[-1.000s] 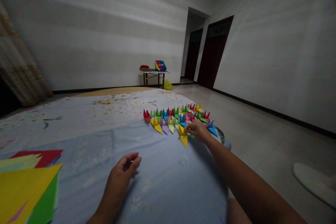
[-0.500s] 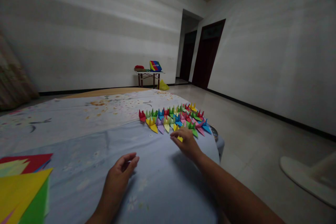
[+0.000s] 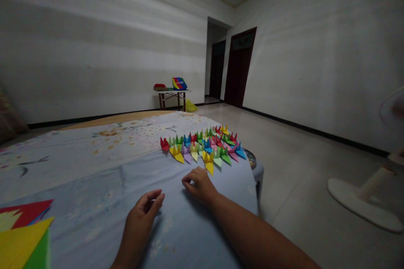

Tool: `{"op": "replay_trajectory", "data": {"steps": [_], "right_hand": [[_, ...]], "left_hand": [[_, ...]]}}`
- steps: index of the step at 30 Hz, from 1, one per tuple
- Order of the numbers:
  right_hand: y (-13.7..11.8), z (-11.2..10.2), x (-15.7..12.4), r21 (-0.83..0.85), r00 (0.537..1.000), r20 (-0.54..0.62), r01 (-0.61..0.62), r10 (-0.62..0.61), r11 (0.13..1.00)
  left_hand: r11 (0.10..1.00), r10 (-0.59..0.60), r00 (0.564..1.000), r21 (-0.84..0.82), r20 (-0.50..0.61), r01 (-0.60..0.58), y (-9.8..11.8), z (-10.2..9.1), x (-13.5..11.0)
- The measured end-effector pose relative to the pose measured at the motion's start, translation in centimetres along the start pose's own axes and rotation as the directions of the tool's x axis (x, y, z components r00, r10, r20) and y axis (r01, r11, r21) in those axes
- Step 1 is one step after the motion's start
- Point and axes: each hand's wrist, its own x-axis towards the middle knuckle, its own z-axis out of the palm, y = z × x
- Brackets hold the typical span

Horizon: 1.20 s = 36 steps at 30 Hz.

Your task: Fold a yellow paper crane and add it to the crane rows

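Note:
Rows of small origami paper cranes (image 3: pixel 202 146) in many colours stand close together on a pale blue bedsheet (image 3: pixel 94 201). A yellow crane (image 3: pixel 208 162) sits at the front of the group. My right hand (image 3: pixel 199 185) rests on the sheet just below that crane, fingers curled and holding nothing. My left hand (image 3: pixel 142 214) lies further left and nearer me, empty, fingers loosely apart. A stack of coloured paper sheets (image 3: pixel 22 239) lies at the lower left, beyond my left hand's reach of touch.
A round tin (image 3: pixel 251 158) and a stool (image 3: pixel 258 175) stand past the sheet's right edge. A white fan base (image 3: pixel 360 201) is on the tiled floor at right. A small far table (image 3: pixel 172 91) holds a colourful box, with a yellow bag (image 3: pixel 191 106) beside it.
My right hand has drawn back toward me, away from the yellow crane, which now stands in the front row. The view has swung, shifting the room leftward. My left hand has barely moved.

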Motion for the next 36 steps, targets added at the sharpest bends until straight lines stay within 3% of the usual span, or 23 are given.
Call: {"op": "replay_trajectory", "data": {"steps": [9, 20, 28, 36], "right_hand": [[-0.3, 0.7, 0.7, 0.063, 0.999, 0.031, -0.03, 0.028, 0.998], [-1.6, 0.3, 1.0, 0.247, 0.999, 0.012, 0.033, -0.037, 0.969], [-3.2, 0.0, -0.1, 0.365, 0.988, 0.064, 0.106, -0.139, 0.925], [-4.5, 0.2, -1.7, 0.467, 0.967, 0.144, 0.121, -0.21, 0.876]], "left_hand": [[0.996, -0.003, 0.999, 0.084, -0.036, 0.006, 0.7, -0.1, -0.4], [0.991, 0.003, 0.99, 0.135, -0.14, 0.016, 0.0, -0.4, -0.2], [0.975, -0.008, 0.989, 0.218, -0.151, 0.041, 0.0, -0.3, -0.6], [0.964, -0.014, 0.969, 0.254, -0.248, 0.079, 0.8, -0.2, -0.7]]}}
